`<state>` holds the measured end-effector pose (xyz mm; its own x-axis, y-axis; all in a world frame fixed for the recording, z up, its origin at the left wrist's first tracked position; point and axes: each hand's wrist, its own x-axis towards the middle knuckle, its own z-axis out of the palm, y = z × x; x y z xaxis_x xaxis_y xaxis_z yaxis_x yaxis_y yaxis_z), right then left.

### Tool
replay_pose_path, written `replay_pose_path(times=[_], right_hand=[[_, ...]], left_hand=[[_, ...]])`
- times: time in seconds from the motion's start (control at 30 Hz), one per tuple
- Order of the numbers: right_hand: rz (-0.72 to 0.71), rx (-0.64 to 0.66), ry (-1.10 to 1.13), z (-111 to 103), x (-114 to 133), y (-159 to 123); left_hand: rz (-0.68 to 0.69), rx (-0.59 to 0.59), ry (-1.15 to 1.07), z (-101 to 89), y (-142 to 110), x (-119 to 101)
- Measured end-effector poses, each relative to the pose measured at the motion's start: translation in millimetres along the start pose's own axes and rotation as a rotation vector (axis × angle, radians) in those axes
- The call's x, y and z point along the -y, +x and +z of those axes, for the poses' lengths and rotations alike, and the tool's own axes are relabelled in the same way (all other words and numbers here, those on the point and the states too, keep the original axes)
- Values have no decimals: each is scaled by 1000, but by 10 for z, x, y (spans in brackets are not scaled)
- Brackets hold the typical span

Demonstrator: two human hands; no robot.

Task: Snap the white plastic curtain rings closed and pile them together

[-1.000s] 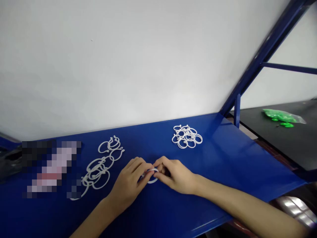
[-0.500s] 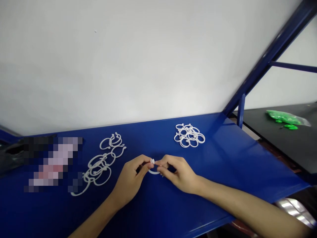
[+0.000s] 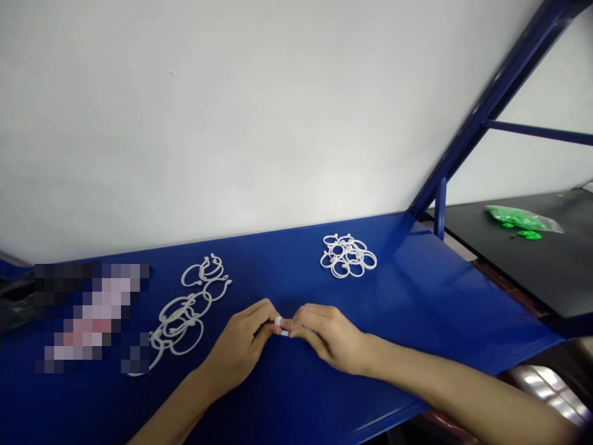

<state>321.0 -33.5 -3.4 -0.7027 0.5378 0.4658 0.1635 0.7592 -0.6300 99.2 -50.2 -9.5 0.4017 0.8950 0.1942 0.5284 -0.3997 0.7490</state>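
Between my two hands is a white plastic ring (image 3: 284,333), mostly covered by my fingers; only a knob and a short stretch of its band show. My left hand (image 3: 248,337) pinches it from the left with thumb and forefinger. From the right, my right hand (image 3: 327,334) grips it, fingers curled and thumb tucked under. To the left lie several white rings with gaps in them (image 3: 186,351), loosely overlapping. A tighter cluster of white rings (image 3: 340,276), which look closed, rests farther back on the right.
A blue table (image 3: 278,259) stands against a white wall (image 3: 278,123). At the left lies a pixelated pink and black item (image 3: 99,309). Blue frame bars (image 3: 440,207) rise at the right. Beyond them, a black table (image 3: 556,259) bears a clear bag of green pieces (image 3: 516,217).
Both hands have closed more tightly around the white ring, so less of its loop shows. The whole view has shifted slightly, while the ring piles stay put on the table.
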Motion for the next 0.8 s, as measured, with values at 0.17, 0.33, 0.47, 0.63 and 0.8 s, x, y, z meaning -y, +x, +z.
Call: replay_pose_path(times=[0.17,0.33,0.47,0.63,0.8], right_hand=[[-33,-21,-25,3,-50,-20],[-2,-23,-23,41,-143,-15],[62,-32,-61,60,-192,18],[107,1,-103,7,-204,61],[176,-29,-81,-77,-201,90]], left_hand=[[20,-24,38,12,-11,-9],[145,-66,164,192,-36,-143],[64,-169,182,242,4,-216],[-14,-63,55,109,46,-154],[-14,-57,63,66,40,-116]])
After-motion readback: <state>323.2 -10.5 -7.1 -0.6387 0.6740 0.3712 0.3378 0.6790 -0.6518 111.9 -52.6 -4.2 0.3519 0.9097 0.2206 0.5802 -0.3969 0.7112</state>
